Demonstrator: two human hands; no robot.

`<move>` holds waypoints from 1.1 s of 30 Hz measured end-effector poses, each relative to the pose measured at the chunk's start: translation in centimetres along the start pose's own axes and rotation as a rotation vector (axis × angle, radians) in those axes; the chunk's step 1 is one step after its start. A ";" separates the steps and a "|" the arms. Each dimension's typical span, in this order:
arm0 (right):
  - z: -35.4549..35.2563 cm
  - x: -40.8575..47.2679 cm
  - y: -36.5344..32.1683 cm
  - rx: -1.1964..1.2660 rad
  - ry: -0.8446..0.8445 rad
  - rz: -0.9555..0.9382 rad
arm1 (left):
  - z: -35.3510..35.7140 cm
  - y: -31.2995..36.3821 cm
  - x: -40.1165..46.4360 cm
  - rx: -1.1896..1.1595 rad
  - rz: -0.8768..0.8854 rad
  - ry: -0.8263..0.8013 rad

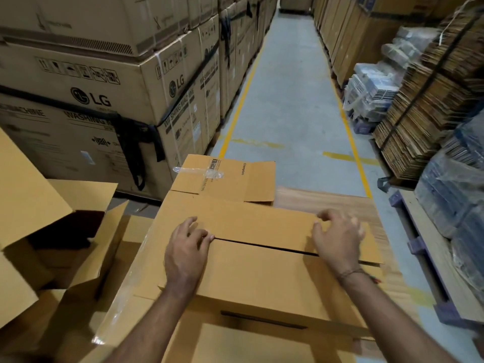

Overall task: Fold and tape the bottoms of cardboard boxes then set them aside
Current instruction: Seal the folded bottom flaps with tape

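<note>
Pressing down at both ends of the seam (264, 244), so the two long flaps stay shut for taping. Left hand (186, 249) lying mostly flat, fingers (199, 235) loosely spread and a little bent, tips sitting right at the seam's left end, touching both flaps. Holding nothing; simply weighting the card. Right hand (337, 238) doing the same at the far end, but with fingers more curled, tips digging at the far flap's (251, 221) edge, probably drawing it toward the near flap (259, 273) to narrow the gap. Looking slightly blurred there, so whether pinching the edge or only pushing on it: cannot tell.

Between the two hands, a dark slit running along the seam, widening toward the right fingers; flaps not yet meeting there, which likely explains the tugging. No tape lying over this seam.

Under the palms, the box (262, 292) sitting bottom-up on more flat card, close to the body, at a handy height for pressing.

Just beyond the fingertips, another flap (230, 176) lying open and flat, carrying a strip of clear tape (199, 172) with a loose crinkled end. Possibly waiting there for reuse, though that is a guess.

Left of the left hand, open boxes (52, 231) standing with flaps up, probably set aside or awaiting a turn.

Farther out, stacked cartons (104, 82) walling the left, bundles of flat card (429, 100) on the right, and an aisle (288, 87) with yellow lines running away ahead.
</note>
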State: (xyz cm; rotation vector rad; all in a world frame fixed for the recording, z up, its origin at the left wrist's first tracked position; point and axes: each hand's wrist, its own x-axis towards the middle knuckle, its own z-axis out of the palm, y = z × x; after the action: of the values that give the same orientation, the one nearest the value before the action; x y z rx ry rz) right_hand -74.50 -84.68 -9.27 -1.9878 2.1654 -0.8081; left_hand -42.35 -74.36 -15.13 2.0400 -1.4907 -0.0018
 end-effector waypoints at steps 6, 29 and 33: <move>4.4 -4.4 -7.5 0.030 -0.274 -0.291 | 0.5 -0.4 0.4 0.090 0.084 -0.006; 8.3 -8.5 -11.7 -0.043 -0.255 -0.420 | -4.6 -7.8 6.5 -1.093 -1.122 0.003; 7.7 -8.8 -11.7 -0.008 -0.257 -0.418 | -4.4 -9.1 5.6 -1.154 -1.191 -0.102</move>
State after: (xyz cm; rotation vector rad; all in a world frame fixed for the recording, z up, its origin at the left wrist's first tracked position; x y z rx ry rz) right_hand -59.53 -78.89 -13.16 -2.4331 1.6429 -0.5408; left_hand -30.89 -75.50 -13.84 1.5506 0.0344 -1.1343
